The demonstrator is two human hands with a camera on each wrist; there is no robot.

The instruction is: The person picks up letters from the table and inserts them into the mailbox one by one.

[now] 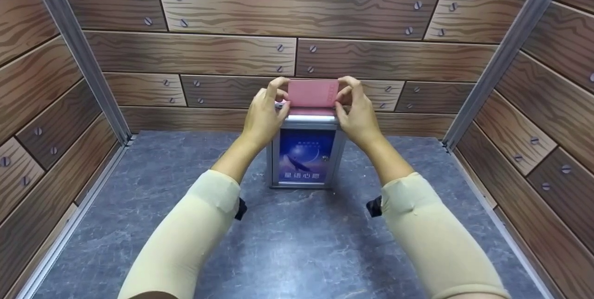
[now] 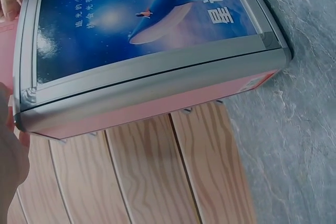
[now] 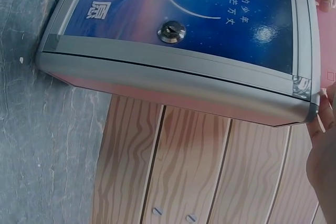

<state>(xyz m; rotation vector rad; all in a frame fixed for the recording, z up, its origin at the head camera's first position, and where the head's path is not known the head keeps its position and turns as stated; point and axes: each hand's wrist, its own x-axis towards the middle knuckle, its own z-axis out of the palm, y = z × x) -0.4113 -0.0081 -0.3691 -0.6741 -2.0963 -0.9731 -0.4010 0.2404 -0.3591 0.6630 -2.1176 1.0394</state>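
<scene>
A pink envelope (image 1: 312,93), with a column of small printed squares near its right edge, stands up at the top of a locked metal suggestion box (image 1: 338,150). My left hand (image 1: 264,115) pinches its left end between thumb and fingers, and my right hand (image 1: 362,115) pinches the right end the same way. The box has a silver frame, pink sides and a blue front panel (image 1: 306,155) with a whale and a moon. A round key lock (image 3: 171,31) shows on that panel in the right wrist view. Whether the envelope's lower edge is inside a slot is hidden.
The box stands on a grey marbled floor (image 1: 287,243), close to the wood-plank back wall (image 1: 232,53). Metal posts (image 1: 492,53) frame the corners, and plank side walls (image 1: 543,104) rise at left and right. A small pale object (image 1: 280,104) shows beside the left fingers; its kind is unclear.
</scene>
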